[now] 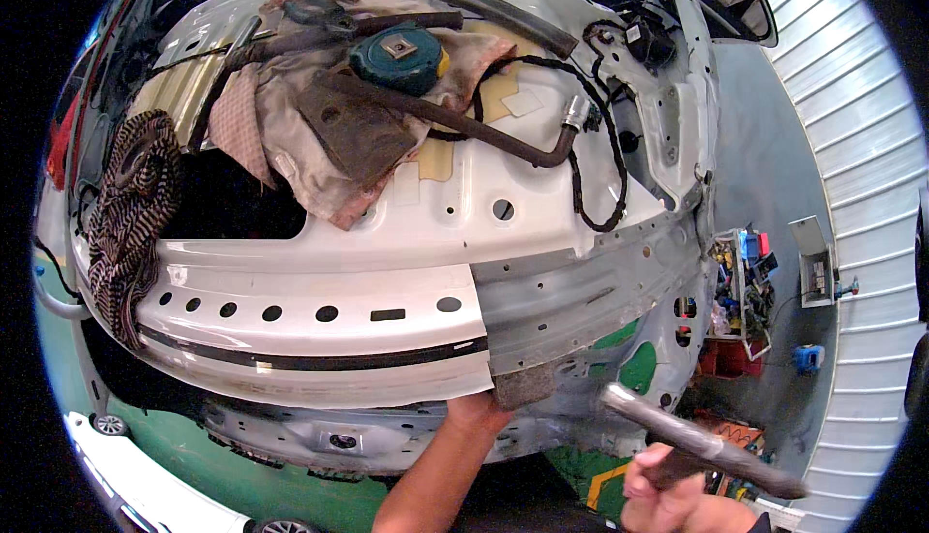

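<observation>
Right hand (668,499): closed around a hammer (716,448). Left hand (479,415): against a grey block (524,387), fingers hidden; closure cannot be determined. White panel (416,288) overhangs the left hand. Beyond: rag (276,112), tape measure (392,61), socket wrench (464,125); leftward, striped cloth (135,204).

A smooth, glossy white paint finish is borne by the panel (310,335) at eight o'clock, while duller, bare-looking grey metal is shown by the strip (571,286) at four. Also at four, worn metal with a bright sheen is seen on the hammer (706,444). At five, a rough, matt dark surface is presented by the block (524,388). Crumpled, stained cloth (290,127) is spread at ten; smooth green plastic is recognised on the tape measure (397,61) at eleven. The bar (445,122) at twelve is coated matt brown.
</observation>
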Action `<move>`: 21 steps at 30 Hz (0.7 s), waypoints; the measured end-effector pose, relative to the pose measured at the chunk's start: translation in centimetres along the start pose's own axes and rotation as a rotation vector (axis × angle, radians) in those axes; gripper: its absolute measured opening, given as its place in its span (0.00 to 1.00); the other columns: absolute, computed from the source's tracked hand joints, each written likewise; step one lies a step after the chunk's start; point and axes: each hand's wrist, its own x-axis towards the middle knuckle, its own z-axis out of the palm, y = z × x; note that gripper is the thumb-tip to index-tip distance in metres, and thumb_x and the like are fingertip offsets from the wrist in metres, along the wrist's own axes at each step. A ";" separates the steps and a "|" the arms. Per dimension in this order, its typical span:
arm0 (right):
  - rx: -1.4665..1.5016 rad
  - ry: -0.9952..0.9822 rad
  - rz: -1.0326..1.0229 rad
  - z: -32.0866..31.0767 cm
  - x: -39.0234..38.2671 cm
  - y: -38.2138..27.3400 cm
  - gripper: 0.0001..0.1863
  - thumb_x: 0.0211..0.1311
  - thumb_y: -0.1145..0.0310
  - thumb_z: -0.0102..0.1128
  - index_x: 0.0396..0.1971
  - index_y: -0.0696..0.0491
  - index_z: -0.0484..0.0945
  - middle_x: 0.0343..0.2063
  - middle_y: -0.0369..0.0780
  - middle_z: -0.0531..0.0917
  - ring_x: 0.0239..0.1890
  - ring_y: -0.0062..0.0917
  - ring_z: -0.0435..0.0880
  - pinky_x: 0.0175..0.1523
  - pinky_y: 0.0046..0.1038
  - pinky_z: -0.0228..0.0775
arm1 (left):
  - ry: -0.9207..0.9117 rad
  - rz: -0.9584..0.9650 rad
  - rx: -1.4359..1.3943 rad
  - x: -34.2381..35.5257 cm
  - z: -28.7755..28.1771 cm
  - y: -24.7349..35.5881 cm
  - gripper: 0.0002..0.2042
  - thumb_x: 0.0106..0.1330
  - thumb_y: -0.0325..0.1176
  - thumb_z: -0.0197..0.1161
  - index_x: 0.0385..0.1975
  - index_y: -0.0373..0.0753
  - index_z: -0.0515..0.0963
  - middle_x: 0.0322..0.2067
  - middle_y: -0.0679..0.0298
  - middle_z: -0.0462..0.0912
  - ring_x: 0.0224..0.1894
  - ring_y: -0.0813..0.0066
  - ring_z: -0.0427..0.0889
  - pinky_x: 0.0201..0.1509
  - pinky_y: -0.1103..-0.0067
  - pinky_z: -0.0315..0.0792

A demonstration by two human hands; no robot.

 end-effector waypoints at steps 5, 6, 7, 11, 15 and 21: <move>-0.285 -0.245 0.187 1.3 2.1 -0.7 0.16 0.58 0.69 0.70 0.42 0.61 0.76 0.23 0.44 0.83 0.19 0.41 0.83 0.24 0.37 0.77 | 0.126 0.038 -0.024 -0.5 -0.2 0.0 0.36 0.64 0.67 0.53 0.63 0.46 0.73 0.59 0.58 0.78 0.62 0.52 0.74 0.68 0.51 0.68; -0.252 -0.207 0.168 1.0 2.6 -1.0 0.17 0.58 0.69 0.70 0.42 0.61 0.76 0.23 0.44 0.83 0.19 0.41 0.83 0.24 0.37 0.77 | -0.010 0.019 -0.170 -0.5 -0.8 0.1 0.37 0.65 0.67 0.52 0.65 0.45 0.71 0.62 0.57 0.76 0.64 0.51 0.73 0.68 0.51 0.68; -0.219 -0.169 0.149 0.6 3.0 -1.2 0.17 0.58 0.69 0.70 0.43 0.61 0.76 0.23 0.44 0.83 0.19 0.40 0.83 0.24 0.36 0.77 | -0.147 -0.001 -0.314 -0.4 -1.8 0.3 0.38 0.66 0.68 0.50 0.67 0.44 0.68 0.64 0.57 0.73 0.65 0.50 0.72 0.68 0.51 0.68; -0.147 -0.039 0.050 0.9 1.9 -0.6 0.19 0.60 0.70 0.68 0.47 0.62 0.74 0.22 0.47 0.83 0.21 0.43 0.84 0.27 0.36 0.77 | -0.020 0.039 0.012 -0.4 -0.9 0.5 0.39 0.66 0.68 0.49 0.68 0.44 0.67 0.64 0.57 0.73 0.65 0.51 0.73 0.66 0.51 0.69; -0.265 -0.258 0.191 0.7 3.1 -1.0 0.15 0.61 0.69 0.67 0.42 0.61 0.76 0.24 0.46 0.83 0.20 0.41 0.84 0.25 0.38 0.78 | -0.033 0.063 -0.055 -0.4 -0.1 0.1 0.37 0.65 0.69 0.51 0.65 0.46 0.71 0.60 0.59 0.77 0.60 0.53 0.77 0.62 0.52 0.73; -0.148 0.010 0.185 -0.8 1.4 -1.5 0.12 0.61 0.72 0.66 0.41 0.61 0.77 0.22 0.45 0.82 0.22 0.43 0.84 0.27 0.36 0.75 | 0.021 0.079 0.006 -0.4 -0.5 -0.2 0.38 0.68 0.67 0.47 0.69 0.45 0.66 0.66 0.57 0.71 0.67 0.51 0.71 0.71 0.52 0.65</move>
